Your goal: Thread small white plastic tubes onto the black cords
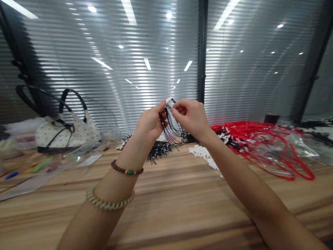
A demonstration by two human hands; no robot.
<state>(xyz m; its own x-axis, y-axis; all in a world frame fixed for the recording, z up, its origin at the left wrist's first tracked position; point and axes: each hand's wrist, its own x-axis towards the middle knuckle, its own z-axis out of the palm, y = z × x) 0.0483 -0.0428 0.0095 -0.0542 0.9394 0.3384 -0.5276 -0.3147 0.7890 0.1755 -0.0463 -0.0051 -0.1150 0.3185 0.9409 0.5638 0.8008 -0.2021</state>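
Black cords [173, 130] hang in a loose bundle between the two raised hands, above the wooden tabletop [166, 194], with a small white connector [169, 100] at the top where the fingertips meet. At the far left of the tabletop lie clear plastic bags [31, 173] with coloured bits inside, and behind them stands a spotted white handbag [68, 133] with dark handles. The left hand [150, 121] is closed around the upper part of the cords, thumb and forefinger pinching up by the white connector; two beaded bracelets [126, 170] circle that wrist and forearm. Below and behind the hands a pile of more black cords [158, 150] rests on the tabletop. The right hand [190, 116] is curled, its fingertips gripping the same white connector from the other side, the cords looping down beneath it. Just right of the hands, small white plastic pieces [203, 154] lie scattered on the wood. Farther right spreads a heap of red cords [249, 133], partly covered by clear plastic wrap [281, 152].
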